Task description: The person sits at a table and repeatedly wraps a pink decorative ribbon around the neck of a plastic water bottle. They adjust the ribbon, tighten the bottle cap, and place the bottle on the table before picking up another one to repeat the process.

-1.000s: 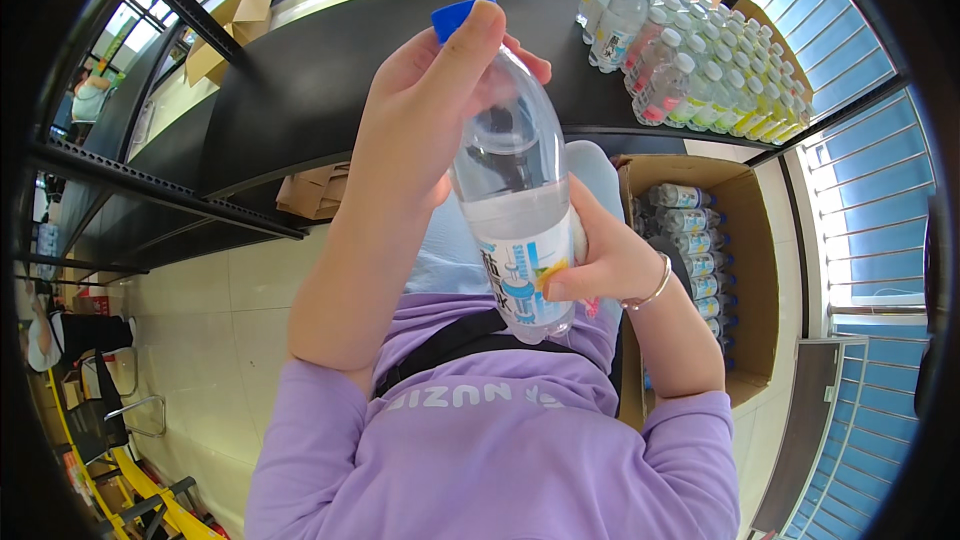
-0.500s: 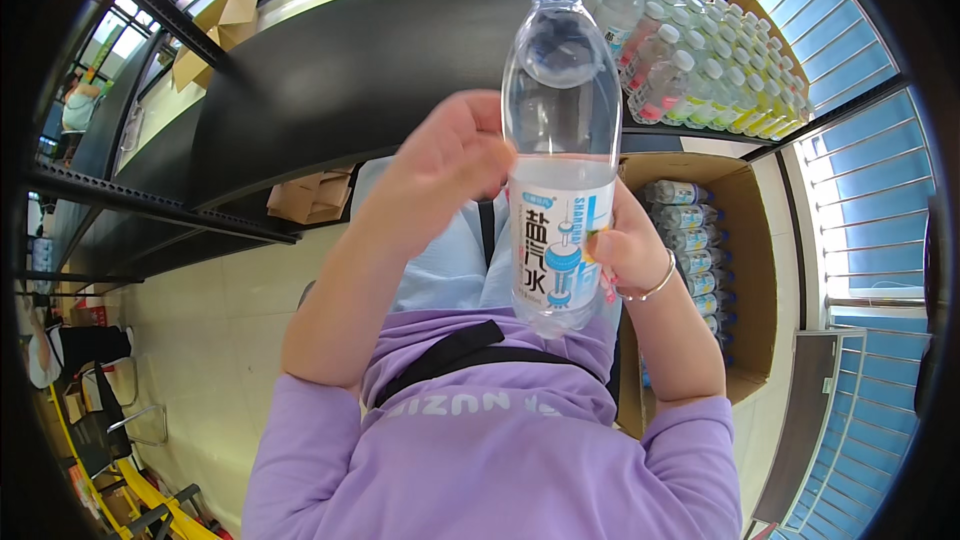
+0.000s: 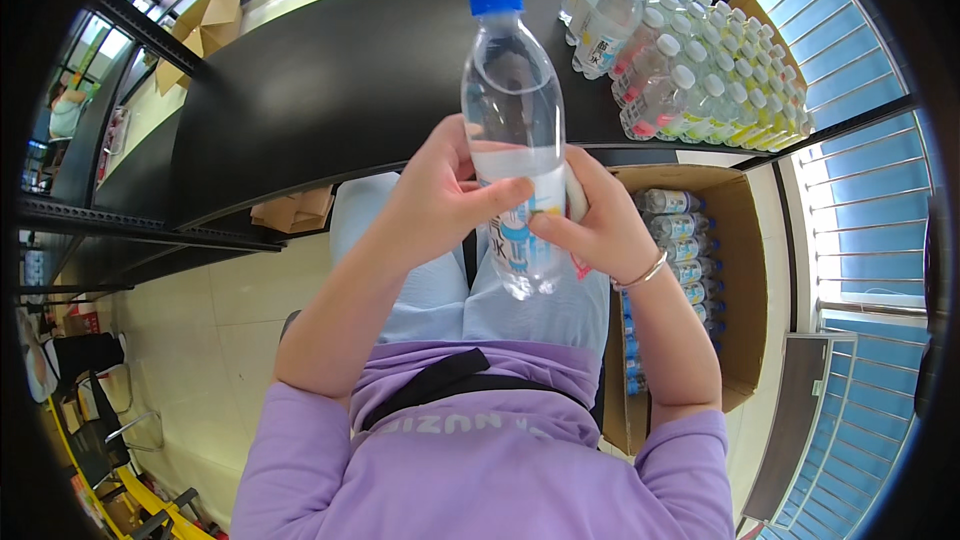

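Fingers (image 3: 500, 197) of both hands press around a clear bottle (image 3: 515, 140) over the lap

From where I stand, a yellow frame (image 3: 160, 505) sits at the near left, and another person (image 3: 66, 115) is at the far left. Next comes an open carton (image 3: 208, 25), then the long black table (image 3: 300, 90), with folded cardboard (image 3: 292, 210) under its near edge.

The left hand (image 3: 435, 195) has its thumb laid across the front of the label; its other fingers go round behind the bottle, where I can't tell how they lie. The bottle is held nearly upright above the light-blue trousers (image 3: 410, 295), in front of the table's near edge, its blue cap (image 3: 497, 0) on and clear liquid inside. The right hand (image 3: 600, 220) grips the lower right side, thumb on the label, with a pale object (image 3: 575, 192), mostly hidden, between palm and bottle. A bracelet (image 3: 642, 275) circles that wrist.

Just right of the hand, a deep carton (image 3: 742, 290) on the floor holds rows of blue-capped bottles (image 3: 685, 248). Beyond it, on the table's far right, stand a few tall blue-capped bottles (image 3: 612, 25), and right of those a block of white-capped bottles (image 3: 725, 95). A barred window (image 3: 870, 190) fills the right side.
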Action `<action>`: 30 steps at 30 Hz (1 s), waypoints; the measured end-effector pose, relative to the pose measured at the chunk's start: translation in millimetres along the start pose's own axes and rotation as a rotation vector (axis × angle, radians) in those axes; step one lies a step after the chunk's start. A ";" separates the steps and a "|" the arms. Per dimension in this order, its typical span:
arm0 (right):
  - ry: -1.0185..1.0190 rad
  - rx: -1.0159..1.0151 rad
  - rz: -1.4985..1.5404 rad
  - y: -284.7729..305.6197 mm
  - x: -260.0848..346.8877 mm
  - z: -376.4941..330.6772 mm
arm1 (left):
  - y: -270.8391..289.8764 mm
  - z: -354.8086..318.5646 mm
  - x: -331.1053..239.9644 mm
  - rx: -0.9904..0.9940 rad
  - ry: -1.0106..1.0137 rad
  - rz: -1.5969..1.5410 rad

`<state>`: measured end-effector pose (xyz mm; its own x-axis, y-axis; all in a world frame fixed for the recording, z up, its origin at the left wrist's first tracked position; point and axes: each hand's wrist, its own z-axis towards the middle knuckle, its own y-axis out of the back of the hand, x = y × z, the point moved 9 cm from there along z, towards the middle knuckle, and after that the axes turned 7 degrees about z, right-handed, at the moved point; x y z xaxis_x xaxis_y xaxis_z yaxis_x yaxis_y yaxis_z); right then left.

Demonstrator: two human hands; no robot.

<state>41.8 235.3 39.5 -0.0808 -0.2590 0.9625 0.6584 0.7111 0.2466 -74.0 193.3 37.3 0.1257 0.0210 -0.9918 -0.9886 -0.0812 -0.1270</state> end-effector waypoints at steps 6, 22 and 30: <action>0.112 -0.122 -0.228 18.0 -13.3 30.0 | 23.0 31.7 4.3 -0.161 -0.137 0.168; 0.012 -0.196 -0.259 29.0 -100.3 90.1 | 50.8 96.8 62.0 -0.192 -0.262 0.281; -0.049 -0.211 -0.242 40.5 -130.4 92.3 | 41.9 118.1 79.6 -0.165 -0.258 0.346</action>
<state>9.9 358.2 -65.6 -0.2865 -0.3688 0.8842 0.7556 0.4804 0.4452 -115.2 309.2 -45.7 -0.2546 0.2100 -0.9440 -0.9398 -0.2839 0.1903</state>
